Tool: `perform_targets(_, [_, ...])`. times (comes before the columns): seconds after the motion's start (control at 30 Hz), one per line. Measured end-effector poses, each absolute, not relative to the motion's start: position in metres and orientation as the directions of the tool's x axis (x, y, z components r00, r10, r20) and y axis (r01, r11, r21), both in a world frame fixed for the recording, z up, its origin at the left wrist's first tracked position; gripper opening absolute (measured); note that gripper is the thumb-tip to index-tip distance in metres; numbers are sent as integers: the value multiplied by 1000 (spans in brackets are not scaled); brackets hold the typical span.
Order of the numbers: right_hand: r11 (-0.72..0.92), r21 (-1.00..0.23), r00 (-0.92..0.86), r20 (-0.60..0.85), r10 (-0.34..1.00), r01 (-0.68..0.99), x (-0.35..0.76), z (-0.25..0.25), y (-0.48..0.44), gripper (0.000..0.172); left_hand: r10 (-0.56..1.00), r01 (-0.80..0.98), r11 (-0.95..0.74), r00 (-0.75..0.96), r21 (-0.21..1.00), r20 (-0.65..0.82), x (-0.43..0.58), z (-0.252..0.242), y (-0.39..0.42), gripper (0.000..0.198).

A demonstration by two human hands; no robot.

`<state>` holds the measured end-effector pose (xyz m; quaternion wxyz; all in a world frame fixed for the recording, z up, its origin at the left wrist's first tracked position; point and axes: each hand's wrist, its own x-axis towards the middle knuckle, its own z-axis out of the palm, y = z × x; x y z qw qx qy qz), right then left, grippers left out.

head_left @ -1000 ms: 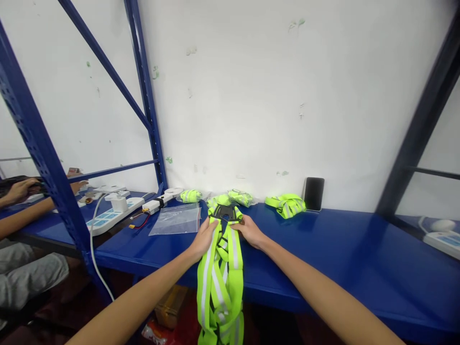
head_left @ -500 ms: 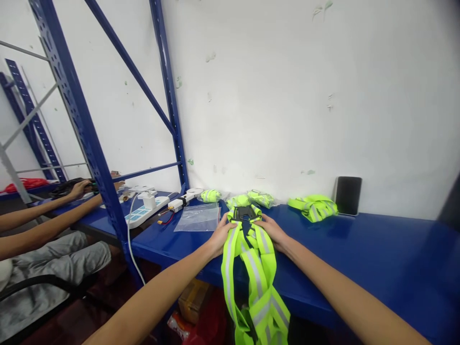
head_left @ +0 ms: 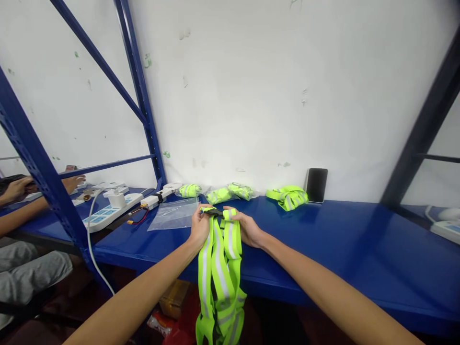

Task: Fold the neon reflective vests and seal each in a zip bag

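Observation:
Both my hands grip the top of a neon yellow reflective vest [head_left: 219, 268] with grey stripes. My left hand [head_left: 200, 227] pinches its left edge and my right hand [head_left: 246, 228] closes on its right edge, just above the blue shelf [head_left: 341, 239]. The top of the vest is folded over a black part between my hands. The straps hang down past the shelf's front edge. A clear plastic bag [head_left: 173, 214] lies flat just left of my left hand.
Several bagged folded vests [head_left: 217, 194] and a loose folded vest [head_left: 287, 197] lie along the white wall. A black phone [head_left: 316, 185] leans on the wall. A power strip [head_left: 108, 214] with cables sits left. Another person's arm [head_left: 16, 220] shows far left. Blue rack posts [head_left: 39, 172] stand around.
My hands have lifted the vest's top off the shelf and folded it over, so the black part now shows only as a thin edge. The view swung left, then back right.

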<state>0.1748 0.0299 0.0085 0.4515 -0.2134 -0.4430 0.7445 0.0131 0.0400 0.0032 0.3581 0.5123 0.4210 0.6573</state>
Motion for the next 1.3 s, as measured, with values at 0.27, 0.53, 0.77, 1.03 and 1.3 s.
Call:
perform_targets(0.27, [-132, -867, -252, -8, 968, -480, 179, 17, 39, 27, 895, 19, -444, -37, 896, 444, 23, 0, 24, 26])
perform_targets(0.53, [-136, -934, -75, -118, 990, -331, 182, 12, 44, 14, 988, -449, -124, 32, 885, 154, 29, 5, 35, 72])
perform_targets(0.77, [-85, -850, -178, 11, 984, -520, 172, 6, 27, 38, 977, -507, -59, 148, 860, 154, 28, 10, 27, 63])
perform_targets(1.03, [-56, -878, -143, 14, 990, -476, 177, 9, 38, 39, 998, -485, 36, 68, 874, -3, 21, 14, 25, 32])
perform_targets(1.3, [134, -904, -202, 231, 952, -405, 182, -5, 46, 60, 993, -282, -39, 93, 959, 68, 18, -8, 40, 48])
